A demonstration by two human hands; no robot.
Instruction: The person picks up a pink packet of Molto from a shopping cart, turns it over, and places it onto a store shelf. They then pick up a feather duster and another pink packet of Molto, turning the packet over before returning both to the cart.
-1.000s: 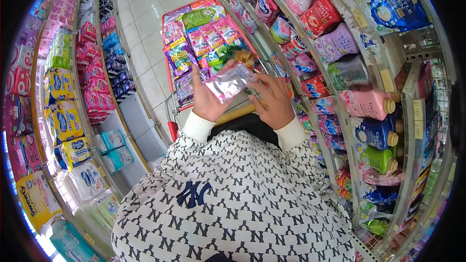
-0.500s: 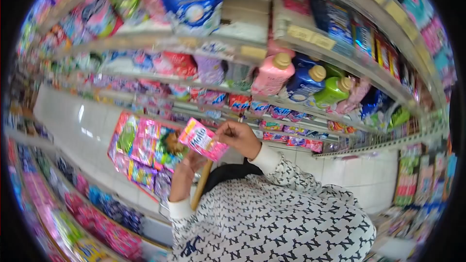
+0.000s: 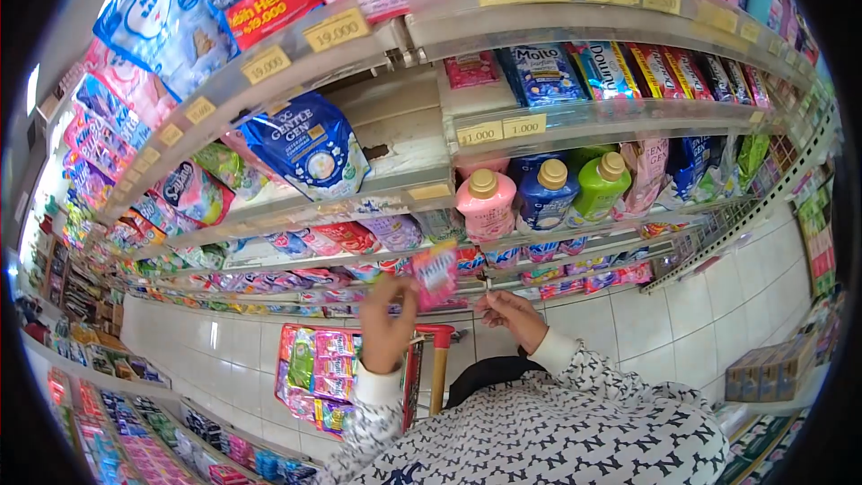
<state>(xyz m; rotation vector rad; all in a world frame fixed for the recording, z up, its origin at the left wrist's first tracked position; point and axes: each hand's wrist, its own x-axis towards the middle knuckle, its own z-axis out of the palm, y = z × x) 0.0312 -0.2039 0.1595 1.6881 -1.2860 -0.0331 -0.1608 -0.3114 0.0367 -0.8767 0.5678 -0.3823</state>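
My left hand [image 3: 388, 323] is raised in front of the shelves, gripping a pink Molto sachet [image 3: 435, 277] by its left edge. The sachet is tilted and slightly blurred. To the right of it is my right hand [image 3: 516, 316], apart from the sachet, its thumb and fingers pinched together. Whether anything small is between those fingertips cannot be made out. Below my left hand stands a shopping cart with a red-cornered handle [image 3: 435, 334], loaded with detergent packs [image 3: 332, 364] in pink, green and purple.
Ahead, a shelf holds pink, blue and green bottles [image 3: 549, 198]. Above them lie Molto packs [image 3: 543, 74], with a blue Gentle Gen pouch [image 3: 310, 148] to the left. Yellow price tags line the shelf edge [image 3: 498, 130]. Brown boxes [image 3: 768, 368] stand at right on the tiled floor [image 3: 709, 305].
The view has tilted up toward the shelves. My right hand has come off the sachet and moved right. My left hand now holds the sachet alone, lifted toward the shelf.
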